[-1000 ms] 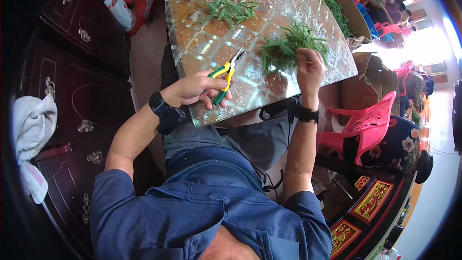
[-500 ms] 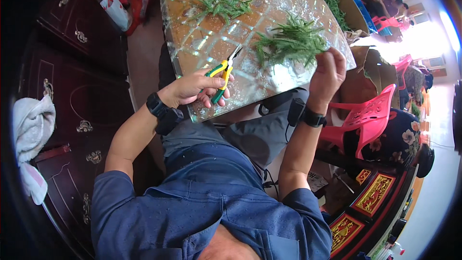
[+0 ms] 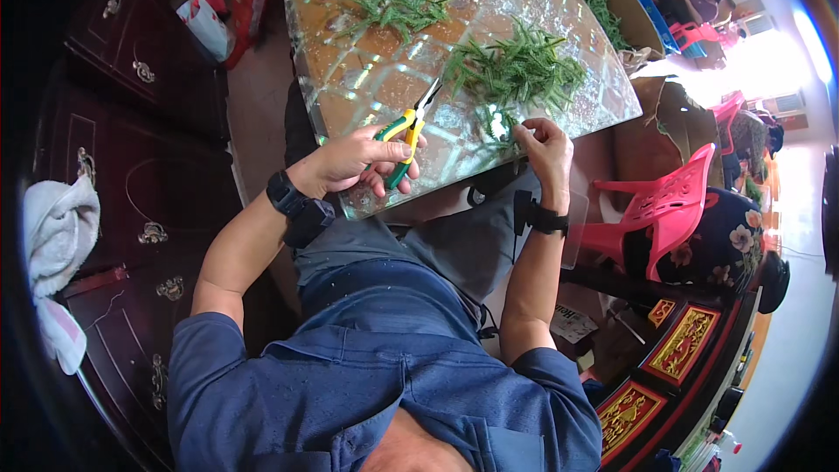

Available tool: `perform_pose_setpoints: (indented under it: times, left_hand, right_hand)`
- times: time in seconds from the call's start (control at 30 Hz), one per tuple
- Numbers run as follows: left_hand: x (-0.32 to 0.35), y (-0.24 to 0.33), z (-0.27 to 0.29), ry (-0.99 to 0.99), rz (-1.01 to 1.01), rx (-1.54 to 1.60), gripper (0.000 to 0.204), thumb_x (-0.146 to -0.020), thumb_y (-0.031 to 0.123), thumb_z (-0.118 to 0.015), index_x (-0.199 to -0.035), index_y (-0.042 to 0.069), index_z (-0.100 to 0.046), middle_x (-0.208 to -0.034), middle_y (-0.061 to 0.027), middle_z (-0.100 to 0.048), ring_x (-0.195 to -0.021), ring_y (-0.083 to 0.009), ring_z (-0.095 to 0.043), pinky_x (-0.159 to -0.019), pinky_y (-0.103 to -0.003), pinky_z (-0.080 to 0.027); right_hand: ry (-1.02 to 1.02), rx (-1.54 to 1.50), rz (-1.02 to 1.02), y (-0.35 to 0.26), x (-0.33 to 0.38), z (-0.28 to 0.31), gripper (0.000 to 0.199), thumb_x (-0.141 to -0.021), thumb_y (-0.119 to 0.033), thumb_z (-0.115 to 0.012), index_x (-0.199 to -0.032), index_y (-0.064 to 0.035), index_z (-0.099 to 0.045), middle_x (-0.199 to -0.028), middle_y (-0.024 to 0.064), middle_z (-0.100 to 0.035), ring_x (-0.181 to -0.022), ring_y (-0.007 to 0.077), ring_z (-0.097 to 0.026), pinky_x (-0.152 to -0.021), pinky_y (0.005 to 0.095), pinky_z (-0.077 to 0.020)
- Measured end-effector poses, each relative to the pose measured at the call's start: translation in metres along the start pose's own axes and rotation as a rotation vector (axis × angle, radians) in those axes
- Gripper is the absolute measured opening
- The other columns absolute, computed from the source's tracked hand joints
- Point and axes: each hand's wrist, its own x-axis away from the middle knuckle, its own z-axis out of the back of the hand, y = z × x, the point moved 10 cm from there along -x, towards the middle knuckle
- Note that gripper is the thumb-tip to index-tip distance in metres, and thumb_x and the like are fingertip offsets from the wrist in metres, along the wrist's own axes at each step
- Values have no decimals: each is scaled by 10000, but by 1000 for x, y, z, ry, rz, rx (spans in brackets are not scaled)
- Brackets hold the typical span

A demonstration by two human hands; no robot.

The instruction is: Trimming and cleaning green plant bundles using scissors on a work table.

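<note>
Two hands rest at the near edge of the shiny glass table (image 3: pixel 367 79), in the middle of the frame. The left hand (image 3: pixel 354 162) has its fingers curled tight around the yellow-and-green handled snips (image 3: pixel 406 135), blades pointing up. The right hand (image 3: pixel 544 144) pinches a small green sprig (image 3: pixel 500 125) with its fingertips, just below the big pile of green needle-like sprigs (image 3: pixel 516 65).

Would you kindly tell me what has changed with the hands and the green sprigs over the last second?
The right hand drew back from the pile of green sprigs to the near edge of the glass-topped table, pinching a small sprig. The left hand kept its grip on the yellow-and-green-handled snips, hardly moving. The piles lie as before.
</note>
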Motion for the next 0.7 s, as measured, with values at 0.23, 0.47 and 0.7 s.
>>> perform_pose_setpoints:
  times: [0.23, 0.47, 0.7]
  left_hand:
    - [0, 3, -7, 1, -4, -24, 519, -972, 277, -632, -1377, 23, -430, -992, -97, -657, -791, -155, -696, -516, -228, -555]
    - [0, -3, -15, -18, 21, -103, 548, -971, 292, -632, -1399, 25, -418, -1003, -86, -647, -797, -143, -685, -519, -217, -534]
    - [1, -10, -21, -4, 65, -186, 583, -953, 309, -660, -1413, 33, -430, -1025, -71, -645, -837, -133, -676, -561, -210, -526]
  right_hand:
    - [-81, 85, -31, 0, -1, 7, 283, -794, -309, -779, -917, -56, -753, -663, 24, -607, -590, 90, -528, -569, 280, -433]
    - [72, 77, 186, -24, 7, 6, 319, -798, -326, -771, -945, -46, -727, -882, 101, -669, -726, 211, -627, -673, 340, -491]
    - [49, 333, 361, -51, 14, -13, 299, -802, -305, -769, -916, -37, -702, -928, 137, -670, -828, 320, -653, -742, 404, -501]
